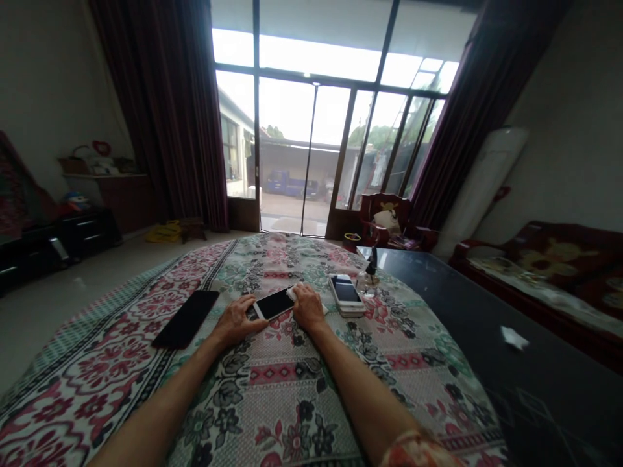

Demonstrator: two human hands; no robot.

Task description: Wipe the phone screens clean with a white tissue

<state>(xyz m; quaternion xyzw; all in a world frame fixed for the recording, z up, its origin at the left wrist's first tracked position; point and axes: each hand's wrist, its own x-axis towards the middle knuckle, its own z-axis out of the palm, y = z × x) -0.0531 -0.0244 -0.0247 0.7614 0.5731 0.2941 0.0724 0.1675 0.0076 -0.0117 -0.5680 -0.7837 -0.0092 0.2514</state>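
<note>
A white smartphone (274, 304) with a dark screen lies on the patterned tablecloth in front of me. My left hand (239, 319) grips its left end, thumb along the near edge and fingers at the far side. Bunched in my closed right hand (308, 307) is a white tissue (291, 294), pressed against the phone's right end. To the right rests a small stack of white phones (346, 290). Beside it stands a clear bottle (369, 284) with a black spray top. Left of my hands lies a larger black slab (187, 319), like a tablet or big phone.
The floral tablecloth (287, 389) covers a rounded table. A dark glossy table (467, 324) adjoins it on the right, with a crumpled white tissue (514, 338) on it. Beyond are a wooden chair (388, 211), a sofa (549, 259) and glass doors (306, 155).
</note>
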